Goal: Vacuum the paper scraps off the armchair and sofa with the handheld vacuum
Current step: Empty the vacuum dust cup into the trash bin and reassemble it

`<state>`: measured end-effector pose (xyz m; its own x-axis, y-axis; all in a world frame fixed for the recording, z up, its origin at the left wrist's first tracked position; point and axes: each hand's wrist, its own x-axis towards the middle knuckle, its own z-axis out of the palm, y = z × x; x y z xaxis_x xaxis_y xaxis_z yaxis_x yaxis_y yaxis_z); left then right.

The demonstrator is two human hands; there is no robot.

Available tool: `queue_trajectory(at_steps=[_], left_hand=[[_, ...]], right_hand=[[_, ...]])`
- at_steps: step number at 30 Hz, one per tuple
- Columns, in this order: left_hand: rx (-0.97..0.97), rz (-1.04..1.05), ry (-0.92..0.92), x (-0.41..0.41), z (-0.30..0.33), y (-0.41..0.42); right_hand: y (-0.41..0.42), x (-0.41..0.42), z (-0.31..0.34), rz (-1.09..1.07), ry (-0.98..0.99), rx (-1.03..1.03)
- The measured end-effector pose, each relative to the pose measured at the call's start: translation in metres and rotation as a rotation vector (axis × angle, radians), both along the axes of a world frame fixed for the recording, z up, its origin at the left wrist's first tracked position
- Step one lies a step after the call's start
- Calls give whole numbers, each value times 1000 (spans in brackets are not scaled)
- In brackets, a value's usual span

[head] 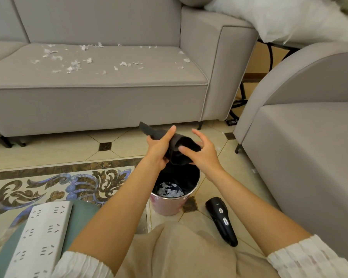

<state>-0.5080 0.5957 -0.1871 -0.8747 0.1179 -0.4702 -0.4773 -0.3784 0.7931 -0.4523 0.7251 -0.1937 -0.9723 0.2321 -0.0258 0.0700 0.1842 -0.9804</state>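
While left hand [159, 147] grips the matte black dust cup [175, 145], right hand [203, 151] hovers spread

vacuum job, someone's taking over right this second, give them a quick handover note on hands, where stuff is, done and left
Left hand grips the vacuum's detached dust cup, nozzle pointing toward the sofa, held over the bin.
Right hand is at the cup's open end, fingers spread, not clearly gripping.
Vacuum body lies on the floor right of the bin.
Done: armchair seat shows no scraps; bin holds emptied scraps.
Left: refit the cup to the body, then vacuum the paper scraps scattered over the sofa seat.
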Motion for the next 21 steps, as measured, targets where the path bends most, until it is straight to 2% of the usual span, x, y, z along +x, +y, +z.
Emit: queue_trajectory(at_steps=[3, 6, 8, 10, 16, 21], left_hand=[[64, -19, -2, 0, 0, 4], [197, -32, -25, 3, -3, 0], [217, -89, -62, 7, -4, -2], [243, -146, -109, 7, -5, 1], [147, -231, -156, -11, -5, 26], [43, -311, -219, -20, -18, 45]], right_hand=[[0, 1, 1, 24, -19, -37], [0, 3, 3, 25, -78, -188], [-1, 4, 6, 49, -161, -282], [-3, 4, 7, 60, -257, -266], [3, -15, -1, -174, -289, -242], [19, -23, -18, -201, -386, -242]])
